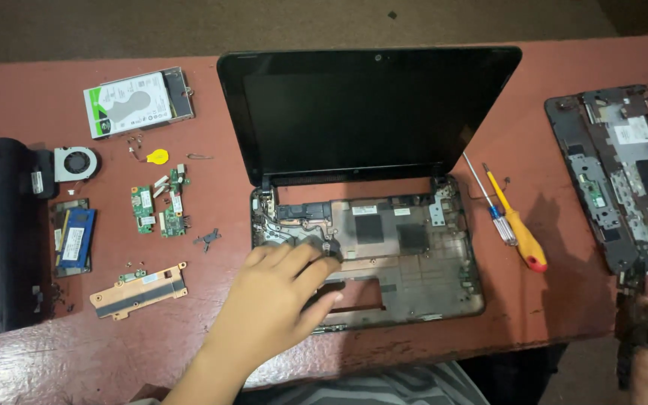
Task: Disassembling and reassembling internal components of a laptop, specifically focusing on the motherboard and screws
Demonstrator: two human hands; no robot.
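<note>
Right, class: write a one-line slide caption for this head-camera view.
Left hand rests in an opened laptop base, its parts spread across a red table, two screwdrivers alongside.

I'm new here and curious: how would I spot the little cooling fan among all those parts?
Start at the open laptop and look left, past the hard drive. The fan lies beside the long black battery, the only round part with blades in a grey housing.

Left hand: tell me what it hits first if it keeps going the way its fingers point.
The left hand points up-right across the open laptop base; it would probably meet the hinge area, then the screen, though depth is unclear.
</note>
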